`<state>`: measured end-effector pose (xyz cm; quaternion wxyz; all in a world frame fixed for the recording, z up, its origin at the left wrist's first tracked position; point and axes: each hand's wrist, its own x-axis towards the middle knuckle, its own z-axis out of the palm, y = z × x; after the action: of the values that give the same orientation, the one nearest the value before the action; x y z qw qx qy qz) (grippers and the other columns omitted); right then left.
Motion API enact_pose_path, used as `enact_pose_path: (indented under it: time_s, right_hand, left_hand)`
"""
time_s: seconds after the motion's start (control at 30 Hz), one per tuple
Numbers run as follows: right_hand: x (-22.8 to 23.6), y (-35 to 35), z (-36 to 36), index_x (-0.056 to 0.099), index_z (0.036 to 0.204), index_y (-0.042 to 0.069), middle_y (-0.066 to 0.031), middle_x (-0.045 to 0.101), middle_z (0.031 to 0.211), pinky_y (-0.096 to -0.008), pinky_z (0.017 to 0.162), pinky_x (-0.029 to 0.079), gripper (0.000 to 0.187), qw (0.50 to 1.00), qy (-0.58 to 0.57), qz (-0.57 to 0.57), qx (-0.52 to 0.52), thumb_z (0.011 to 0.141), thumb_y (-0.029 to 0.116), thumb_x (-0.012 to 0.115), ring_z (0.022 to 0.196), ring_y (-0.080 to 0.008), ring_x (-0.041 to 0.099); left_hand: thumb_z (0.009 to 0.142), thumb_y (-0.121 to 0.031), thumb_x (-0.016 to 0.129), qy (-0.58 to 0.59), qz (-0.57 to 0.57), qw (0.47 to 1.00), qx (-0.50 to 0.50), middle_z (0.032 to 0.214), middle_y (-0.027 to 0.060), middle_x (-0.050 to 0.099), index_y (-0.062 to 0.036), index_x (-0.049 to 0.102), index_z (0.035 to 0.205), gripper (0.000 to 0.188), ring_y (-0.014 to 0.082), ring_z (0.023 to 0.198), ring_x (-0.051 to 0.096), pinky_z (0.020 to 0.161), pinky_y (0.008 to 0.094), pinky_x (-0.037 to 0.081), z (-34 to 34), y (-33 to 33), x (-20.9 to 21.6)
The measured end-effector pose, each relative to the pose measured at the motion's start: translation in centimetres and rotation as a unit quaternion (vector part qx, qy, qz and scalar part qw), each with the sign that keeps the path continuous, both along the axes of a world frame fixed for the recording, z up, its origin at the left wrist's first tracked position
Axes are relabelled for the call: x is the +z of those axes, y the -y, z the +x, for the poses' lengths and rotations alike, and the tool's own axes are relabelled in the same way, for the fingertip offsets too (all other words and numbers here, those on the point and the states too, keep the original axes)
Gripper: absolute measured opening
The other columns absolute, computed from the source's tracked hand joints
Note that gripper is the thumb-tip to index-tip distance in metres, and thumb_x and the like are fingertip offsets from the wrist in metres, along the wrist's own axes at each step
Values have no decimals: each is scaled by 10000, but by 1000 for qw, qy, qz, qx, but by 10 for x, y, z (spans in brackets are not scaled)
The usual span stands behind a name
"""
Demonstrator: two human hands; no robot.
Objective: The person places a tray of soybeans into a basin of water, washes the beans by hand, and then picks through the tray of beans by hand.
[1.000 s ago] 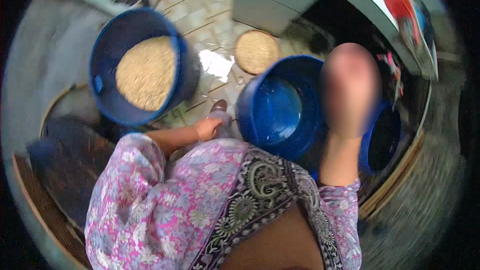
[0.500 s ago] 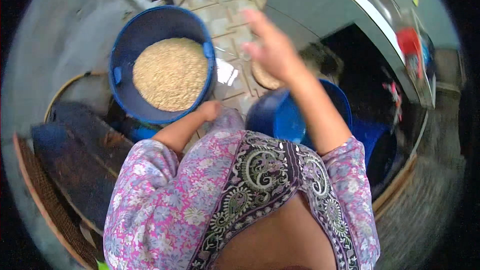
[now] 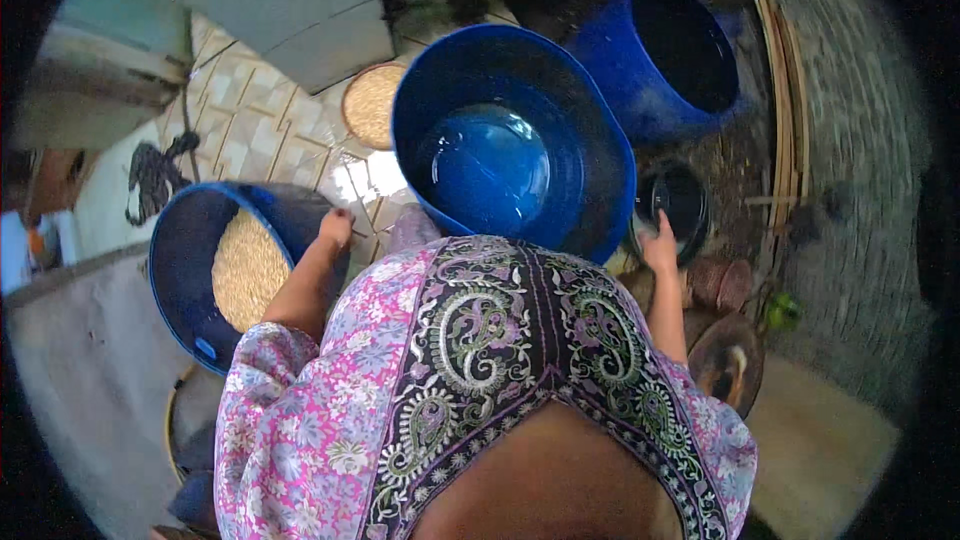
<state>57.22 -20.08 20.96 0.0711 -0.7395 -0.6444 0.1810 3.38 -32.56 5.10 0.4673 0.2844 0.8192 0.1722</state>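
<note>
My left hand (image 3: pixel 338 227) hangs beside the outer wall of a blue drum (image 3: pixel 262 198). Its fingers look curled, and whatever may be in them is hidden. Inside that drum lies a heap of beige grains or beans (image 3: pixel 248 273). On the other side, my right hand (image 3: pixel 658 246) has its index finger stretched out and no object visible in it. It is over or beside the rim of a dark round bucket (image 3: pixel 690 202); contact cannot be made out. Between the hands, right in front of me, stands a large blue tub (image 3: pixel 612 155) with some clear water at its bottom.
A round basket of beige grains (image 3: pixel 372 105) sits on the wet tiled floor (image 3: pixel 250 90). Behind it is a grey cabinet (image 3: pixel 300 10). Another blue barrel (image 3: pixel 620 70) stands at the far right, near wooden planks (image 3: pixel 785 100). A black bundle (image 3: pixel 155 175) lies at the left.
The view has turned to the right, bringing the water tub to the middle. My right hand has dropped from a raised position over the floor to the right side. My left hand stays near the grain drum.
</note>
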Motion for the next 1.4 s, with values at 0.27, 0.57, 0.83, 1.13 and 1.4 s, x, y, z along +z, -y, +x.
enact_pose_path:
  time_s: [0.27, 0.57, 0.83, 1.13, 1.4]
  right_hand:
    - [-40, -37, 73, 249, 1165, 19, -214, 339, 1126, -368, 850, 290, 648, 991, -14, -126, -46, 630, 177, 578, 1044, -347, 321]
    - [-57, -173, -80, 257, 1162, 61, -257, 228, 1172, -403, 869, 256, 659, 971, -37, -21, 234, 606, 170, 595, 1072, -377, 252]
    - [-67, -287, -321, 249, 1180, 166, -144, 241, 1203, -462, 858, 243, 712, 898, 74, 70, 429, 576, 134, 624, 1089, -322, 258]
    - [-190, -371, -451, 494, 948, 142, -96, 512, 937, -379, 765, 369, 385, 703, 176, -83, 684, 582, 23, 496, 889, -248, 480]
    - [-217, -388, -459, 540, 841, 117, -76, 538, 904, -314, 661, 434, 344, 683, 156, -136, 701, 519, -5, 518, 801, -241, 521]
  left_hand:
    - [634, -174, 545, -177, 63, 982, -29, 1003, 198, 444, 14, 381, 1040, 476, 295, 969, 407, 831, 316, 319, 100, -129, 47]
    - [668, -278, 499, -198, 101, 952, 209, 1026, 255, 405, 40, 388, 1038, 501, 337, 993, 366, 849, 344, 282, 103, -127, -10]
    - [644, -265, 485, -129, -114, 944, 281, 1011, 215, 455, 8, 366, 1073, 523, 291, 969, 431, 817, 308, 333, -2, -92, -108]
    - [686, -189, 500, 69, -129, 889, 433, 853, 159, 489, -3, 293, 1124, 519, 213, 713, 495, 554, 348, 425, -97, -109, -329]
    - [689, -242, 493, 261, -128, 792, 538, 920, 139, 433, -62, 383, 1024, 396, 256, 831, 433, 624, 403, 399, -113, -183, -440]
